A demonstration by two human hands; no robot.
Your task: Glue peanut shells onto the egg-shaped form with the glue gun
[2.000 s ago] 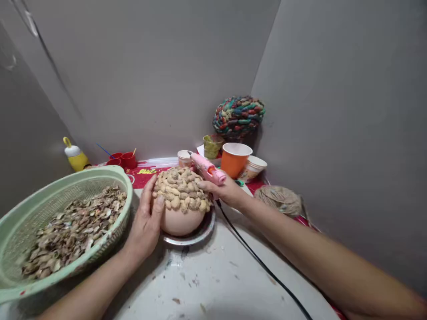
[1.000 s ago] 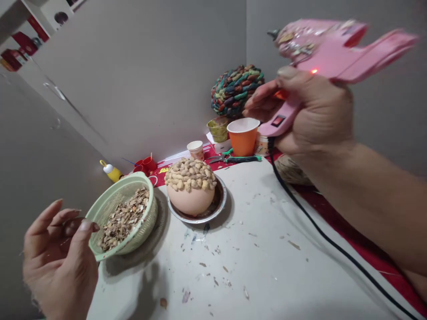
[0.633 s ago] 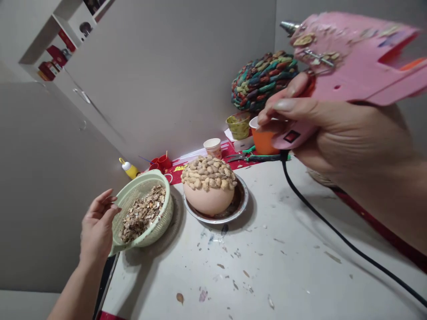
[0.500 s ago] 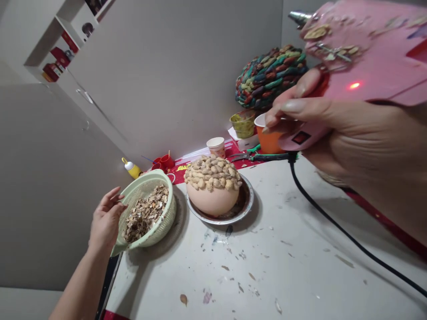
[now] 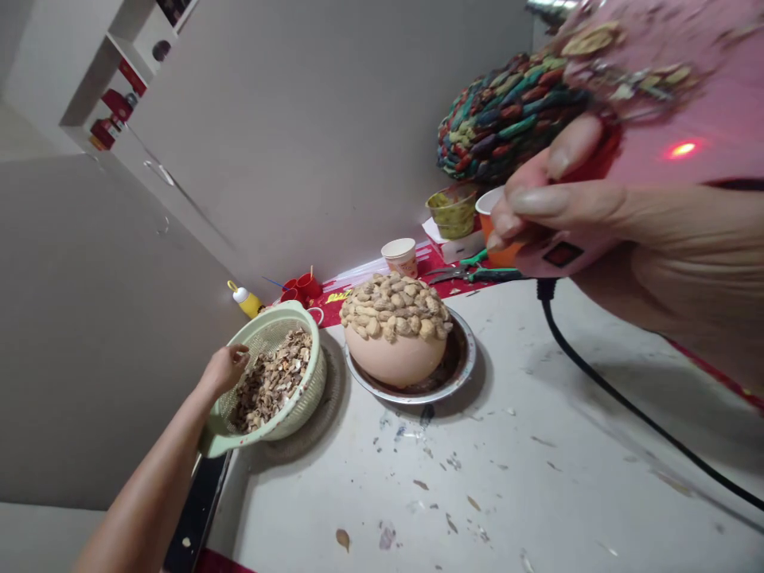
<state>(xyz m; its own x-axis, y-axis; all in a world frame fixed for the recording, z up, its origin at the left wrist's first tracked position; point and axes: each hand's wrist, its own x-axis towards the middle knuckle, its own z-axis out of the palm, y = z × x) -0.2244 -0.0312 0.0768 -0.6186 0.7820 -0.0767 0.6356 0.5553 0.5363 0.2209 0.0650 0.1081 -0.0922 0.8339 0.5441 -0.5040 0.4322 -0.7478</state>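
A paper cup point(image 5: 400, 256), yellow bottle point(image 5: 246, 299), perhaps pliers point(image 5: 477, 275) and a multicoloured woven ball point(image 5: 495, 119) line the wall point(image 5: 328, 119).

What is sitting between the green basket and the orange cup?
In the head view, the peanut-covered ball on its metal plate sits between the green basket and the orange cup.

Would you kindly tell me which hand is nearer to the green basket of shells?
Left. The left hand is at the rim of the basket; the right hand holds the glue gun raised, far to its right.
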